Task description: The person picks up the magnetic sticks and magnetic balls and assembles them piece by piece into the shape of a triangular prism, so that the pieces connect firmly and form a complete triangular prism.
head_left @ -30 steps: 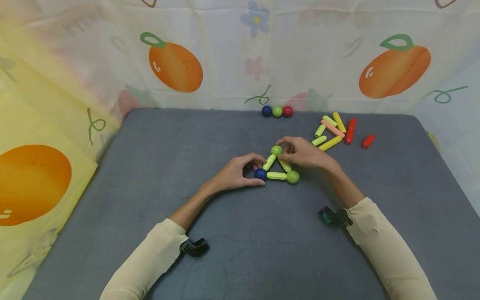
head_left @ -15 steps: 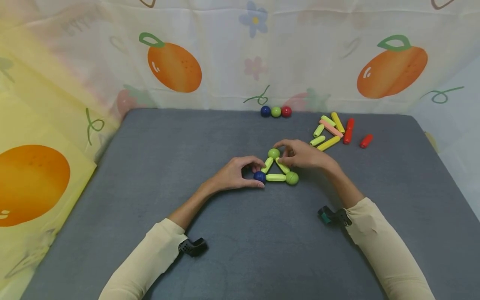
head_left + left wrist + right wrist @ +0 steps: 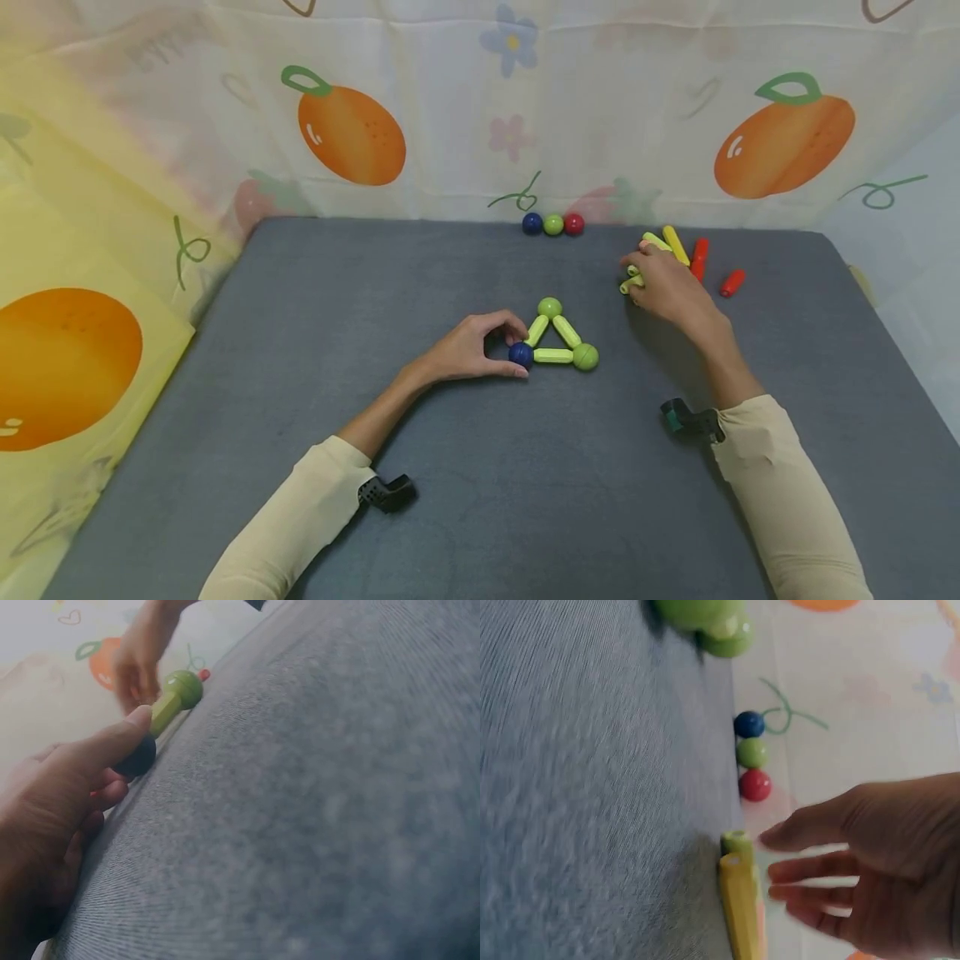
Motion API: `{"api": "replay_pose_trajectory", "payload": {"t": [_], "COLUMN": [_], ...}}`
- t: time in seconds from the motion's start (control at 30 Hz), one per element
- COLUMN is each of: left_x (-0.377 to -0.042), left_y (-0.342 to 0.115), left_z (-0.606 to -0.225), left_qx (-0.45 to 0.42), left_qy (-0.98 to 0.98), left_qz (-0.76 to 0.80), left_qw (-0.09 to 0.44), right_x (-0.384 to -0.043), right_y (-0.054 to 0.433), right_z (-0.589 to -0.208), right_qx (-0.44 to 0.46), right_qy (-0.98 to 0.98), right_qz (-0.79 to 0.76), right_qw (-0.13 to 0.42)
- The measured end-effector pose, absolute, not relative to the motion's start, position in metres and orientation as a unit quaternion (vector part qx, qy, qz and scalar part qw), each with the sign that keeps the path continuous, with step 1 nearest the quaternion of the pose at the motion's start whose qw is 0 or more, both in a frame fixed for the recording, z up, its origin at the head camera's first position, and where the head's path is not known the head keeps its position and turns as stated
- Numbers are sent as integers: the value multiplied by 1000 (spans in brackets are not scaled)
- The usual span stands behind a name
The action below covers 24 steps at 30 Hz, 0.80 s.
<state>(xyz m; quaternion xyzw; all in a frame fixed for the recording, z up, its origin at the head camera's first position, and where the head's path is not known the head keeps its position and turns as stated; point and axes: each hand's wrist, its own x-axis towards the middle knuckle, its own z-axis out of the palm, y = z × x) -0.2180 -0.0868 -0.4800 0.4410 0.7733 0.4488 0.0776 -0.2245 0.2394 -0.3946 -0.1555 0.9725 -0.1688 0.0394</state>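
Observation:
A flat triangle of three light-green sticks (image 3: 553, 356) lies on the grey table, with a dark blue ball (image 3: 521, 355) at its left corner. A green ball (image 3: 550, 308) forms the far corner and another green ball (image 3: 586, 357) the right one. My left hand (image 3: 474, 346) holds the blue ball between thumb and fingers. Over the stick pile reaches my right hand (image 3: 669, 286), hiding part of it. In the right wrist view, its parted fingers (image 3: 817, 866) are beside a yellow stick (image 3: 739, 907) and hold nothing visible.
Blue, green and red balls (image 3: 573, 223) sit in a row at the table's back edge. Right of the pile lie red sticks (image 3: 732, 282), and a yellow stick (image 3: 675, 245) lies behind my right hand. A printed curtain (image 3: 450, 108) hangs behind the table.
My right hand has let go of the triangle's far corner and moved right and away to the stick pile. The left hand stays at the blue ball.

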Motion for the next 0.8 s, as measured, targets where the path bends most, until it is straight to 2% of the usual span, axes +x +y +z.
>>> {"api": "replay_pose_trajectory", "payload": {"t": [0.17, 0.47, 0.6, 0.8], "left_x": [-219, -220, -220, -221], "left_y": [-90, -90, -88, -90], "left_z": [-479, -479, -478, -477], "left_qx": [444, 453, 454, 444], "left_qy": [773, 773, 772, 777], "left_qz": [445, 438, 437, 438], "left_qw": [83, 79, 82, 92], "right_x": [-227, -226, -222, -205], "right_y": [249, 246, 240, 207], "right_z": [-403, -414, -403, -380], "right_qx": [-152, -157, -178, -249], "right_qy": [980, 983, 967, 898], "right_qz": [-121, -97, -183, -356], "right_qw": [51, -7, 9, 63]}}
